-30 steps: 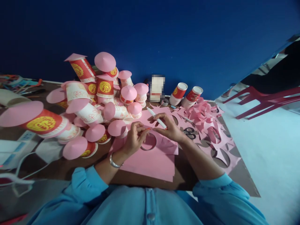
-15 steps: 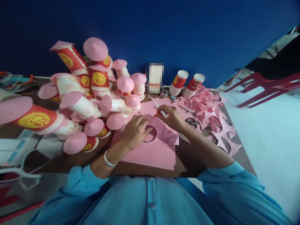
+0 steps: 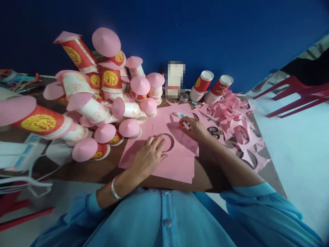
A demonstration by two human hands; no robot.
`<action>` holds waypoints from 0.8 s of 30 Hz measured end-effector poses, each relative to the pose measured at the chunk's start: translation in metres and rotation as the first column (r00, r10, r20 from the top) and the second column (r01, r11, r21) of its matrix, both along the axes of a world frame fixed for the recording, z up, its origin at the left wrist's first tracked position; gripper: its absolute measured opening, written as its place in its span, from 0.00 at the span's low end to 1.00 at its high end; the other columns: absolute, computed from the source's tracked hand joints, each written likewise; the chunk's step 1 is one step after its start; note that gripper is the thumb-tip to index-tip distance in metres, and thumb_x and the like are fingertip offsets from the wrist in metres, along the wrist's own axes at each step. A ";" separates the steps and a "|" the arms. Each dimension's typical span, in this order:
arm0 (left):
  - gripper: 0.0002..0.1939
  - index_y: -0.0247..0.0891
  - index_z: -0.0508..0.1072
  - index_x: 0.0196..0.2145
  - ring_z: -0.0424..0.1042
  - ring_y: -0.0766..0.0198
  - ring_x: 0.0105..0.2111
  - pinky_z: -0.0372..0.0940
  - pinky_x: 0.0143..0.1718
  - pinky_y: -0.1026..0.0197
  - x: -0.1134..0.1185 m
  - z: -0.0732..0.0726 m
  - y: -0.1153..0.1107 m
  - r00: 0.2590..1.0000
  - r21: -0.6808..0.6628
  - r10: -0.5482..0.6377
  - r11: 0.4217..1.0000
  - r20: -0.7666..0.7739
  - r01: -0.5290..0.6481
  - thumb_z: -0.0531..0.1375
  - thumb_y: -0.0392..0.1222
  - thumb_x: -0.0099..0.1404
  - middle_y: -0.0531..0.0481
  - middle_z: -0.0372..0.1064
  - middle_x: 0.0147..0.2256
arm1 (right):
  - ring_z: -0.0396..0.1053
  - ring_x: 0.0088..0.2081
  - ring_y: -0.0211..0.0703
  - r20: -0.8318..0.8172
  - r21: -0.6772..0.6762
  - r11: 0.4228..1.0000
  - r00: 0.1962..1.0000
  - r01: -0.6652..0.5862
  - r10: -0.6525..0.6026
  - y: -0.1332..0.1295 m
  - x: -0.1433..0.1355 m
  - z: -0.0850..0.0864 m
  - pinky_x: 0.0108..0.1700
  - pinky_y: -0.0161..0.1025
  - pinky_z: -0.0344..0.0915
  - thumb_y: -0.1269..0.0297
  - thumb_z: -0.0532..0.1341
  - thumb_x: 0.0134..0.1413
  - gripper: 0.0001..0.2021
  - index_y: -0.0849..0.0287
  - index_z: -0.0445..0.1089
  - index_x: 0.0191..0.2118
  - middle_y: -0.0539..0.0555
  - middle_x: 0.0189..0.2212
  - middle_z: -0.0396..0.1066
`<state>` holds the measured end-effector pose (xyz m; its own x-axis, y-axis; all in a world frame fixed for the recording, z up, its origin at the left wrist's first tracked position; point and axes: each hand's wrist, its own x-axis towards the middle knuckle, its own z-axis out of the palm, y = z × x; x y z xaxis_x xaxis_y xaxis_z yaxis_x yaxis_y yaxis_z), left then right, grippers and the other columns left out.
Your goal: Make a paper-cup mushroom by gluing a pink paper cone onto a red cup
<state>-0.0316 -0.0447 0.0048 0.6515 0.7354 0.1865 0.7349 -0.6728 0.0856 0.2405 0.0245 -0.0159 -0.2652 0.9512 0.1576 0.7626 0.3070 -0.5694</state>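
My left hand (image 3: 151, 151) lies flat on a stack of pink paper sheets (image 3: 177, 169), palm down with its fingers stretched out. Its fingertips touch or overlap the left edge of a thin round ring (image 3: 172, 143), which rests on the top sheet and looks like a roll of tape. Beyond the ring, my right hand (image 3: 196, 128) is closed around a white pen (image 3: 185, 125) with a pale blue end pointing up and left. Something orange-red shows beside the pen near my fingers. Black-handled scissors (image 3: 213, 132) lie just right of that hand, partly over paper.
Paper cups with pink cone tops (image 3: 110, 80) are heaped at the left. Pink cut-out scraps (image 3: 231, 116) cover the right side. Two stacks of red-and-white cups (image 3: 202, 85) and a blurred upright object (image 3: 174, 80) stand by the blue wall. A red chair (image 3: 295, 91) is at right.
My left hand has slid back toward me and flattened, leaving more of the ring uncovered. My right hand keeps hold of the pen. The whole view has shifted slightly.
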 end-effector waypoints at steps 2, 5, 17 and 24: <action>0.31 0.32 0.68 0.62 0.72 0.46 0.56 0.71 0.58 0.47 0.004 -0.002 -0.001 1.000 -0.004 0.000 1.000 -0.009 0.000 0.69 0.47 0.66 0.35 0.70 0.62 | 0.75 0.45 0.53 0.013 0.029 1.000 1.000 -0.006 0.006 -0.001 0.004 0.000 0.45 0.46 0.71 0.66 0.65 0.57 0.13 0.53 0.72 0.48 0.58 0.47 0.78; 0.34 0.30 0.67 0.63 0.71 0.44 0.58 0.70 0.59 0.46 0.009 -0.006 0.000 1.000 0.009 0.015 1.000 -0.021 -0.015 0.69 0.48 0.65 0.33 0.70 0.62 | 0.75 0.50 0.56 0.003 0.108 0.994 1.000 -0.026 0.026 -0.004 0.009 0.002 0.52 0.51 0.71 0.68 0.65 0.58 0.14 0.53 0.72 0.50 0.59 0.49 0.78; 0.25 0.30 0.68 0.60 0.72 0.45 0.58 0.69 0.57 0.46 0.008 -0.017 0.011 0.999 -0.001 -0.028 1.000 0.019 0.028 0.63 0.48 0.72 0.31 0.74 0.56 | 0.75 0.34 0.47 -0.467 -0.063 0.998 0.883 0.026 -0.052 -0.012 -0.020 0.042 0.36 0.44 0.72 0.49 0.66 0.62 0.15 0.55 0.78 0.42 0.57 0.34 0.78; 0.25 0.29 0.72 0.56 0.73 0.43 0.56 0.70 0.57 0.45 0.009 -0.016 0.014 0.998 0.010 -0.020 1.000 0.056 0.019 0.67 0.48 0.68 0.32 0.75 0.53 | 0.68 0.22 0.36 -0.551 -0.263 0.965 0.825 -0.027 -0.127 0.012 -0.048 0.042 0.27 0.35 0.65 0.50 0.68 0.58 0.15 0.56 0.68 0.33 0.48 0.23 0.72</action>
